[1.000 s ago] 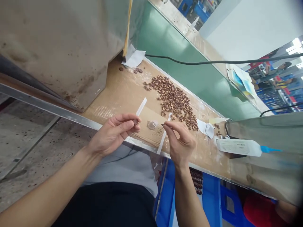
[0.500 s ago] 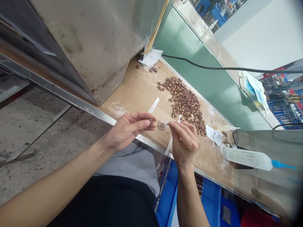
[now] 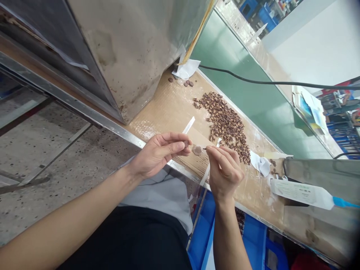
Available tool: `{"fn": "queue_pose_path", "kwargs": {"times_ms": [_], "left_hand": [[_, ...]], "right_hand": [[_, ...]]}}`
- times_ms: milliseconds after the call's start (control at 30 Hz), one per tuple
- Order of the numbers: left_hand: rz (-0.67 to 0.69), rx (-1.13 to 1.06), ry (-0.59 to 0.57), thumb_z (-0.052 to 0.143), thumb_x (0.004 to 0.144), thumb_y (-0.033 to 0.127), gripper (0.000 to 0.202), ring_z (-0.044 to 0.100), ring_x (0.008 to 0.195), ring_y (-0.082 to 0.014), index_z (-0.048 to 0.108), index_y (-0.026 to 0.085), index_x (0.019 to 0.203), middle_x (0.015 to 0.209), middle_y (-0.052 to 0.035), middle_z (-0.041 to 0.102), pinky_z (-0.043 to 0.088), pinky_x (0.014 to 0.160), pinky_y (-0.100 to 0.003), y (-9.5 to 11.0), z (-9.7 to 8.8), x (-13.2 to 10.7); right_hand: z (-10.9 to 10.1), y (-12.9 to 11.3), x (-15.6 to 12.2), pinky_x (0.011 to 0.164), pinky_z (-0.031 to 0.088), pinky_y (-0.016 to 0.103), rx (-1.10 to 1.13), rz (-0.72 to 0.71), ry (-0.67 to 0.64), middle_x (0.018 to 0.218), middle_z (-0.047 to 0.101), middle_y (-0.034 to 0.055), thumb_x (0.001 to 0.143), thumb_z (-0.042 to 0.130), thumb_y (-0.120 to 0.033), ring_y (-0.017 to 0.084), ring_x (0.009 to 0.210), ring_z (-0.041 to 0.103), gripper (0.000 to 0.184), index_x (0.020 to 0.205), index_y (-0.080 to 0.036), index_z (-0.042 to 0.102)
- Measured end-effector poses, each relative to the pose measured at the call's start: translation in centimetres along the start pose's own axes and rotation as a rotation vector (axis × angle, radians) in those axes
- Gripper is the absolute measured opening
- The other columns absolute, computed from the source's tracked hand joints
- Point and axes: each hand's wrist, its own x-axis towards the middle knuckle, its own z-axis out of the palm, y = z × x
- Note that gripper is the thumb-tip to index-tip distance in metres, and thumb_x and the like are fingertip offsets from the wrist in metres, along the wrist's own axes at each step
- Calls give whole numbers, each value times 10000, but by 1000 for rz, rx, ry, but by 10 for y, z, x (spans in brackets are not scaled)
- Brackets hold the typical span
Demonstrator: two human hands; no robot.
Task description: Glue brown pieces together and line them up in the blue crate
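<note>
My left hand (image 3: 161, 154) is pinched on a small brown disc (image 3: 186, 143), held between thumb and fingertips over the near edge of the bench. Facing it, my right hand (image 3: 225, 167) is closed in a pinch on a tiny dark piece (image 3: 205, 149), too small to name. Between the two hands a small clear round dish (image 3: 197, 150) shows on the bench. A large pile of small brown-and-gold pieces (image 3: 225, 118) spreads just beyond my right hand.
Several brown discs (image 3: 188, 83) lie by white paper (image 3: 189, 69) at the back. A squeeze bottle with a blue tip (image 3: 302, 192) lies at right. A metal cabinet (image 3: 126, 56) stands at left. Blue bins (image 3: 253, 234) sit below the bench, and a black cable (image 3: 247, 79) crosses behind.
The camera view has shifted slightly, so the bench and both hands appear a little further right. Both hands keep their pinches, with barely any change in position relative to each other.
</note>
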Motion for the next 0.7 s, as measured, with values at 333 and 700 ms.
{"fn": "queue_pose_path", "kwargs": {"times_ms": [333, 700], "left_hand": [[0, -13, -6, 965, 898, 192, 184, 845, 941, -165, 913, 190, 1074, 1108, -61, 892, 665, 962, -276, -1, -1, -1], [23, -8, -27, 922, 950, 182, 145, 845, 953, -142, 913, 190, 1095, 1149, -60, 889, 680, 963, -236, -1, -1, 0]], "right_hand": [[0, 0, 0, 960, 647, 473, -17, -19, -12, 1091, 880, 5, 1085, 726, -114, 262, 1032, 774, 287, 1209, -337, 858], [4, 3, 12, 945, 653, 459, 5, -50, 58, 1088, 883, 13, 1055, 762, -73, 251, 1022, 788, 279, 1170, -306, 862]]}}
